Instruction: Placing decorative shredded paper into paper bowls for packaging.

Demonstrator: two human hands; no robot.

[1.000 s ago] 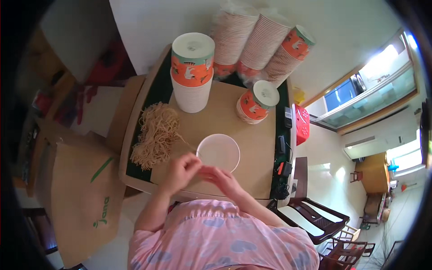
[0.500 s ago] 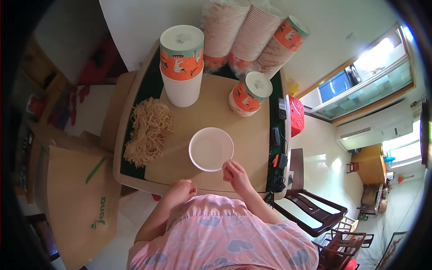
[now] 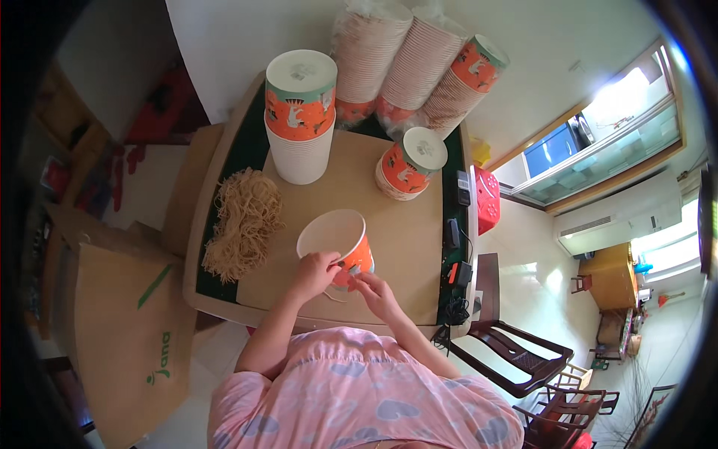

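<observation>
Holding an orange paper cup (image 3: pixel 336 243) tilted over the near part of the table (image 3: pixel 404 239), left hand (image 3: pixel 314 273) with closed grip on its near rim, right hand (image 3: pixel 374 293) pinching its lower side. Beside it on the left, a pile of rubber bands (image 3: pixel 243 221); behind, a tall cup stack (image 3: pixel 301 116) and a short one (image 3: pixel 407 163).

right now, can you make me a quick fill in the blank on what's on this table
1. Both hands, left hand and right hand, hold a single orange paper ____.
2. The pile of tan rubber bands lies to the person's ____ of that cup.
3. The tall stack of cups stands upside ____.
4. The sleeves of cups at the table's far edge are wrapped in clear ____.

Missing words: cup; left; down; plastic
</observation>
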